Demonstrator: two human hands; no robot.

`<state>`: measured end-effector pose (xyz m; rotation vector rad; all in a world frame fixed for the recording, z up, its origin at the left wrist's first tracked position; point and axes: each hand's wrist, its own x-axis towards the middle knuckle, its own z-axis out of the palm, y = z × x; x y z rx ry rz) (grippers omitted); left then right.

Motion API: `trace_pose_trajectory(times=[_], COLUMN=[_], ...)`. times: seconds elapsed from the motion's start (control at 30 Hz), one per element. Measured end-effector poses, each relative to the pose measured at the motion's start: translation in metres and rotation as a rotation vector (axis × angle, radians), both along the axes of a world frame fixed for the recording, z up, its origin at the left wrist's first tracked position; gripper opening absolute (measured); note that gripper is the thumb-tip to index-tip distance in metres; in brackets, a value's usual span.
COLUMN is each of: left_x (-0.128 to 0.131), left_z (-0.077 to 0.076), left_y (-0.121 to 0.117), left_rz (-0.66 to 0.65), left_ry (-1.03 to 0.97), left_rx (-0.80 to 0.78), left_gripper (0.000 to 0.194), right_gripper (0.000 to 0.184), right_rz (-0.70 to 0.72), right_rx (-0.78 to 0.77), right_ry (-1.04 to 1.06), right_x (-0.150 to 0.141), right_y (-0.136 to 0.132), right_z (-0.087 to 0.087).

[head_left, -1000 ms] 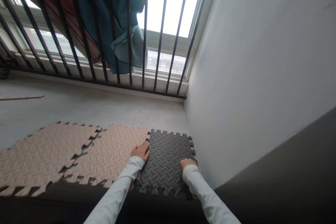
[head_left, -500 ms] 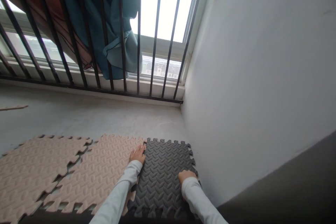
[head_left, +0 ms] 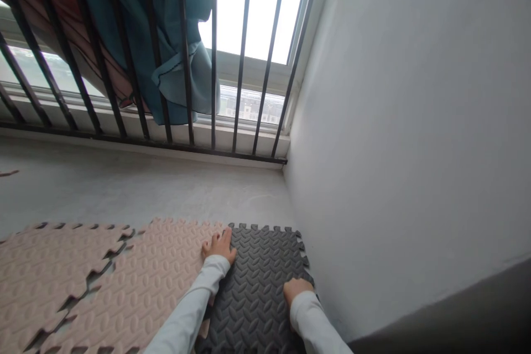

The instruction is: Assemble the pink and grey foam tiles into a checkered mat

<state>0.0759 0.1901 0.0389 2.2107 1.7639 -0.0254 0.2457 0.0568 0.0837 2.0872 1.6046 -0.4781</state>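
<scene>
A dark grey foam puzzle mat tile (head_left: 261,271) lies on the concrete floor in the corner by the white wall. To its left lies a beige tile (head_left: 161,276), its toothed edge meeting the grey one. My left hand (head_left: 218,248) rests flat with fingers spread on the seam between the two tiles. My right hand (head_left: 296,287) presses on the grey tile near its right edge, fingers curled under and mostly hidden. Both arms wear white sleeves.
A second beige tile (head_left: 45,265) lies further left, partly interlocked with a gap showing. Black metal railing bars (head_left: 186,66) stand before a window, with teal and reddish cloth (head_left: 174,27) hanging behind them. The white wall (head_left: 394,121) rises close on the right.
The view has shifted forward and left. My left hand slid up along the seam between the beige and grey tiles. My right hand stayed on the grey tile.
</scene>
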Motion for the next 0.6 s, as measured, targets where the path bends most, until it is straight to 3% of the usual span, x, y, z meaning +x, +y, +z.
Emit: trace_pose_trajectory(times=[0.2,0.33,0.47,0.6], left_x=[-0.003,-0.032,-0.109,-0.209], left_z=[-0.001,0.003,0.018,0.039], left_y=[0.008,0.003,-0.023,-0.058], left_rz=[-0.042,0.044,0.252,0.6], left_ry=[-0.014,-0.08,-0.033,0.182], left_rx=[-0.066,-0.122,-0.042,0.076], left_gripper=[0.062,0.064,0.056,0.043], right_gripper=[0.029,0.022,0.022,0.022], right_rz=[-0.031,-0.041,0.015,0.066], right_rx=[-0.036,0.048,0.023,0.028], right_ry=[0.016,0.033,0.013,0.016], right_x=[-0.003,0.0,0.001,0.001], right_y=[0.004,0.003,0.003,0.007], right_z=[0.004,-0.001,0.003,0.003])
